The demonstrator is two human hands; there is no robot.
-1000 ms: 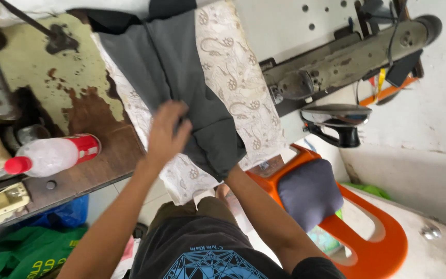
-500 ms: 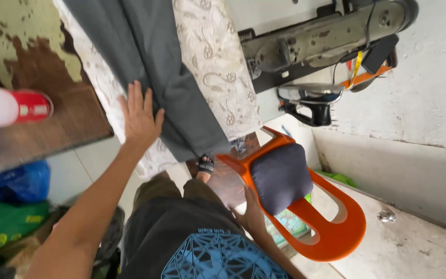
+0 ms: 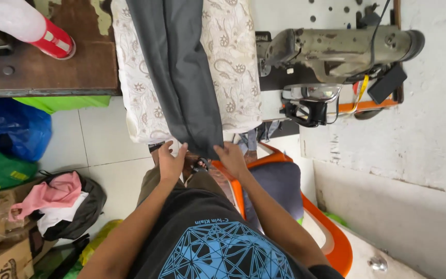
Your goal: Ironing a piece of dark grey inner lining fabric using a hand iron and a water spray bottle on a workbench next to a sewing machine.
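A long grey garment (image 3: 181, 77) lies folded lengthwise on a padded board with a cream patterned cover (image 3: 233, 67). Its lower end hangs over the board's near edge. My left hand (image 3: 171, 161) grips that end at the left corner and my right hand (image 3: 232, 157) grips it at the right corner, both just below the board's edge. My black shirt with a blue web print (image 3: 223, 248) fills the bottom of the view.
A sewing machine (image 3: 336, 46) stands to the right of the board. A dark wooden table (image 3: 52, 72) with a red and white spray bottle (image 3: 32, 26) is at left. An orange plastic chair (image 3: 331, 237) with a dark cushion is behind me. Bags and cloth (image 3: 52, 201) lie on the tiled floor.
My left hand has come off the top of the grey garment and dropped to its hanging end. My right hand has risen to that end too. My view has tilted downward.
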